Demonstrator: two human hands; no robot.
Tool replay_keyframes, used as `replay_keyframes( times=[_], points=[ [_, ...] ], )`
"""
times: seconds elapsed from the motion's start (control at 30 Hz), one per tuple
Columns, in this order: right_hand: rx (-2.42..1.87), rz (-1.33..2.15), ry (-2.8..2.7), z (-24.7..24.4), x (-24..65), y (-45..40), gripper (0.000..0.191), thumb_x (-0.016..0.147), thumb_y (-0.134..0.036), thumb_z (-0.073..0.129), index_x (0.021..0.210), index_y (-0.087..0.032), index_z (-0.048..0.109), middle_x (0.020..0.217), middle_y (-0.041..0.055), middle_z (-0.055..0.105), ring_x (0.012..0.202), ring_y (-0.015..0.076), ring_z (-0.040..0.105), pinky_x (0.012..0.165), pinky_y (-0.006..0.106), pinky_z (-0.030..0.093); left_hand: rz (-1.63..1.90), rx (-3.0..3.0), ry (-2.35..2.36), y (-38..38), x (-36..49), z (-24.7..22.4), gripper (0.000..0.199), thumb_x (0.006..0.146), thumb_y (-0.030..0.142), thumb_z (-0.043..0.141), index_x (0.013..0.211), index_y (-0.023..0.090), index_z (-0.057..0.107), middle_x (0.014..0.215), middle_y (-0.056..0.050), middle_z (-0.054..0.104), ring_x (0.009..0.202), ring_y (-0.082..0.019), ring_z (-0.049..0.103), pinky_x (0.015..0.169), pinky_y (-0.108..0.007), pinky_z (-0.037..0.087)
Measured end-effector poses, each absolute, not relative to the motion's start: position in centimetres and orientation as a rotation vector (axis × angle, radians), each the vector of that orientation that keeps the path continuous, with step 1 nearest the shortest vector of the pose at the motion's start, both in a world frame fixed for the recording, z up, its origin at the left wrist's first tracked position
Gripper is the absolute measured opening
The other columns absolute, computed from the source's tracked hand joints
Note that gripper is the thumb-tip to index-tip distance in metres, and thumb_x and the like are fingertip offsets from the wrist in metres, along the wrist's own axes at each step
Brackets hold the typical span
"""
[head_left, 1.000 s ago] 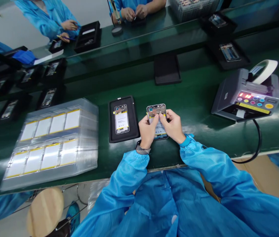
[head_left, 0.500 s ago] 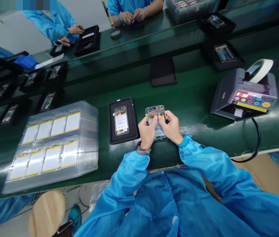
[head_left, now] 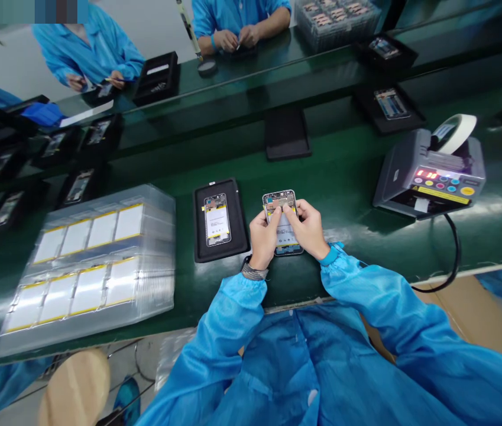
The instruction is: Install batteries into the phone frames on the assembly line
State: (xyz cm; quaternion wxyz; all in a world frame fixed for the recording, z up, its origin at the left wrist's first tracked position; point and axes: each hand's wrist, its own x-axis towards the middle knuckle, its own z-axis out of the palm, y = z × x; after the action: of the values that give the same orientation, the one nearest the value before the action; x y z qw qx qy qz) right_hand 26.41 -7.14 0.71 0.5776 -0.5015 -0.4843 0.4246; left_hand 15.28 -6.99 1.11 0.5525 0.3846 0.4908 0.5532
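Both my hands hold an open smartphone housing (head_left: pixel 279 201) on the green bench, with its circuit board and copper parts exposed at the far end. A white sheet with yellow-edged strips lies across the phone's middle, partly under my fingers. My left hand (head_left: pixel 264 234) grips its near left side, and my right hand (head_left: pixel 306 228) grips the right side. A black tray (head_left: pixel 200 225) next to my left hand holds a second open phone (head_left: pixel 217 219).
A clear stacked tray of flat yellow-edged white packs (head_left: pixel 91 278) fills the bench's left side. A grey tape dispenser (head_left: pixel 426 174) with a white roll stands at right. Further black trays line the bench, and co-workers in blue sit across it.
The whole view has drifted slightly, with the dispenser and far trays shifting left and down. My hands stay on the phone, with the fingers shifted slightly over its middle.
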Motion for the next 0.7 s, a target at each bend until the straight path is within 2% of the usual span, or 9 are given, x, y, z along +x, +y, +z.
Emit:
replay_keyframes(
  times=[0.13, 0.33, 0.5, 0.6, 0.7],
  points=[
    [-1.177, 0.931, -1.107, 0.9, 26.6, -7.0, 0.033, 0.089, -0.052, 0.070, 0.085, -0.020, 0.061, 0.075, 0.0004, 0.064, 0.064, 0.0145, 0.055, 0.059, 0.027, 0.044, 1.274, 0.974, 1.118, -7.2, 15.4, 1.2, 0.045, 0.083, 0.055, 0.074, 0.101, 0.014, 0.075, 0.095, -0.007, 0.076, 0.080, -0.017, 0.068, 0.070, -0.024, 0.052],
    [-1.153, 0.914, -0.977, 1.6, 28.0, -5.8, 0.040, 0.082, -0.058, 0.072, 0.086, -0.019, 0.063, 0.081, 0.0040, 0.070, 0.073, 0.0180, 0.065, 0.064, 0.029, 0.051, 1.074, 0.965, 0.963, -7.0, 15.3, 1.4, 0.046, 0.078, 0.048, 0.081, 0.106, 0.014, 0.069, 0.106, -0.010, 0.076, 0.089, -0.021, 0.071, 0.078, -0.029, 0.056],
    [-1.259, 0.995, -0.863, 1.4, 29.3, -4.3, 0.050, 0.072, -0.067, 0.076, 0.081, -0.020, 0.061, 0.079, 0.0040, 0.072, 0.066, 0.0177, 0.065, 0.056, 0.028, 0.050, 0.890, 1.010, 0.869, -6.9, 15.4, 1.3, 0.053, 0.073, 0.047, 0.085, 0.111, 0.014, 0.068, 0.106, -0.012, 0.076, 0.086, -0.025, 0.074, 0.068, -0.031, 0.058],
    [-1.298, 1.074, -0.853, 1.4, 29.8, -4.3, 0.051, 0.072, -0.067, 0.076, 0.081, -0.019, 0.062, 0.072, 0.0037, 0.070, 0.060, 0.0178, 0.064, 0.050, 0.027, 0.047, 0.929, 0.974, 0.857, -7.1, 15.7, 1.3, 0.056, 0.070, 0.047, 0.088, 0.110, 0.013, 0.068, 0.107, -0.014, 0.076, 0.091, -0.026, 0.074, 0.079, -0.037, 0.060],
    [-1.352, 0.978, -0.874, 2.2, 31.7, -6.0, 0.046, 0.078, -0.062, 0.075, 0.085, -0.019, 0.064, 0.065, 0.0022, 0.068, 0.055, 0.0162, 0.061, 0.049, 0.027, 0.046, 0.979, 0.918, 0.872, -7.1, 15.6, 1.2, 0.057, 0.070, 0.047, 0.088, 0.110, 0.012, 0.068, 0.110, -0.016, 0.076, 0.096, -0.028, 0.074, 0.087, -0.041, 0.059]
  ],
)
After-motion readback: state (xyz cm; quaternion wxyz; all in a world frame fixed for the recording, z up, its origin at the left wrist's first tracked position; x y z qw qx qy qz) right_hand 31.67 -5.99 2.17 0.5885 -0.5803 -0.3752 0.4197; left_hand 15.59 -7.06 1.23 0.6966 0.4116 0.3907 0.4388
